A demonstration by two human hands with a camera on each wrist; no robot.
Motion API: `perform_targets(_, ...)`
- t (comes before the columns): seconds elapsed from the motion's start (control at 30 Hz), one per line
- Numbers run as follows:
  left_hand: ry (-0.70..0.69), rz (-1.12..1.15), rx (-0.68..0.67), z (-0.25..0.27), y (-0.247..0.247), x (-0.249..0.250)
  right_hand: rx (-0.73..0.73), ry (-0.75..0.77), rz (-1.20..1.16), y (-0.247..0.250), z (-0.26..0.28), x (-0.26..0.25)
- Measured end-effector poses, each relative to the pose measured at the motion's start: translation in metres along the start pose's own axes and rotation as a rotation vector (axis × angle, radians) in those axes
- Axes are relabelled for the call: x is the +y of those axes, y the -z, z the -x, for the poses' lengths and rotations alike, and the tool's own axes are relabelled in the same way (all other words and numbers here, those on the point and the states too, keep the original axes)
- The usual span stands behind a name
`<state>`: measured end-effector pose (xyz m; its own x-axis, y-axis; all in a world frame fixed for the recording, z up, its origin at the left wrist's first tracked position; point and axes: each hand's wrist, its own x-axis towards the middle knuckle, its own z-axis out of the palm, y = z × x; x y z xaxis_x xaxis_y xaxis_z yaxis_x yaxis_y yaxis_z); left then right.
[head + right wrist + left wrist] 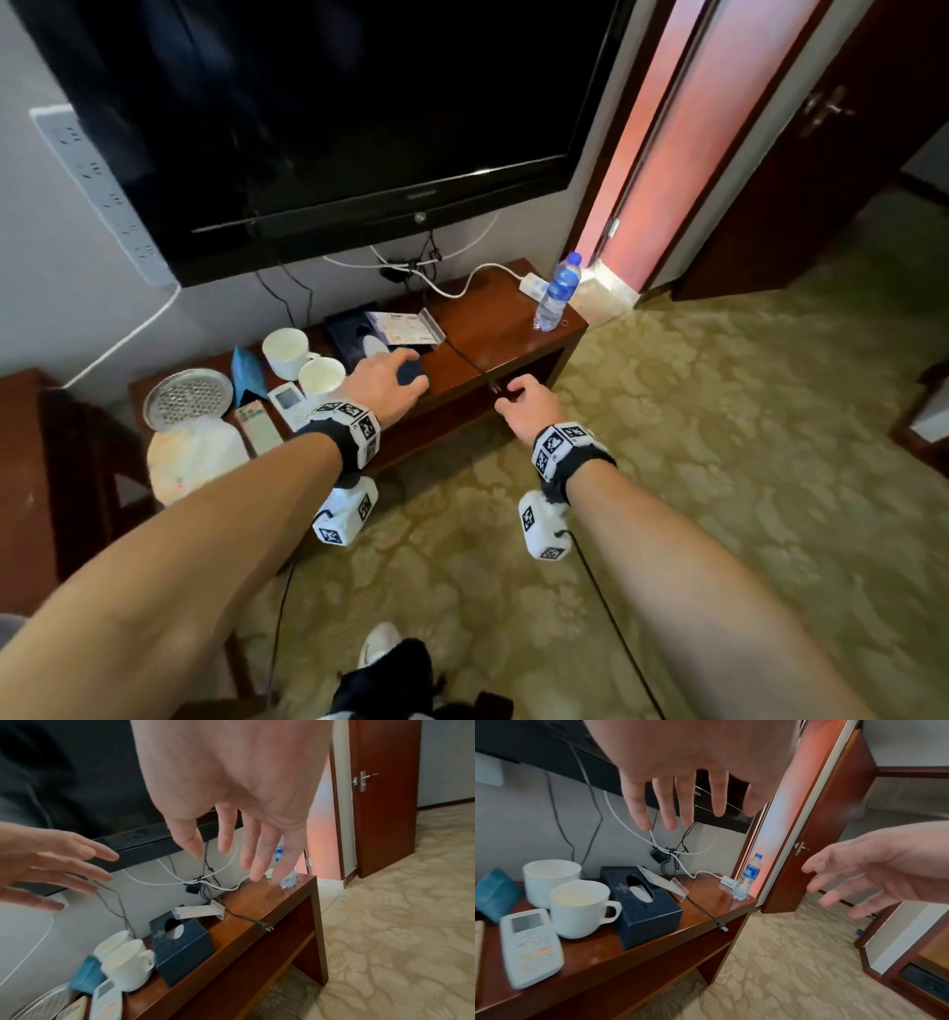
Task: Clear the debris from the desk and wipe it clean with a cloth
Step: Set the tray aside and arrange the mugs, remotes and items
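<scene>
Glossy wooden desk (493, 329), white glazed mugs (321, 377), clear plastic bottle (557, 293).

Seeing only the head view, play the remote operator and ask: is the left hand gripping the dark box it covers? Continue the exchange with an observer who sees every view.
Observer: No. The left wrist view shows the left hand with straight fingers above the tissue box, gripping nothing.
Operator: And the right hand, by the desk's edge?
Observer: The right wrist view shows the right hand open too, fingers spread, holding nothing.
Operator: What is the dark thing beside it?
Observer: A loose black two-pin plug, lying at the front edge of the desk.
</scene>
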<state>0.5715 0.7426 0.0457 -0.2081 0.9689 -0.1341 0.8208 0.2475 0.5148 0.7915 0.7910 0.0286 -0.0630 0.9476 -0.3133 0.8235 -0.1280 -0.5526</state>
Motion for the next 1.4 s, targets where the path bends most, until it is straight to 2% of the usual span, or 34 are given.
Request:
perform_targets(0.23,0.044,0.014,0.025,-0.098,-0.028,0.027,-0.035,-0.023,0.042,0.026,-0.102,0.018)
perform_targets(0.33,0.077,0.042,0.022,-0.144,-0.042,0.015,-0.034,0.012,0.091,0.031,-0.154,0.010)
perform_targets(0.57,0.293,0.071,0.009,-0.219,-0.053,-0.024,-0.154,0.082,0.166,0.020,-0.241,-0.017)
perform_targets(0.73,0.408,0.083,-0.007,-0.239,-0.061,-0.038,-0.236,0.123,0.229,0.004,-0.286,-0.033)
perform_targets(0.87,0.488,0.155,0.003,-0.248,-0.066,-0.044,-0.329,0.193,0.249,-0.027,-0.320,-0.052)
perform_targets(0.97,0.543,0.185,0.002,-0.250,-0.073,-0.052,-0.417,0.253,0.272,-0.053,-0.331,-0.066)
perform_targets(1.1,0.619,0.201,0.007,-0.257,-0.078,-0.064,-0.461,0.286,0.292,-0.076,-0.343,-0.072)
perform_targets(1.2,0.652,0.242,0.030,-0.260,-0.082,-0.067,-0.489,0.289,0.304,-0.082,-0.350,-0.075)
perform_targets(1.4,0.680,0.301,-0.014,-0.270,-0.087,-0.076,-0.547,0.317,0.342,-0.087,-0.360,-0.087)
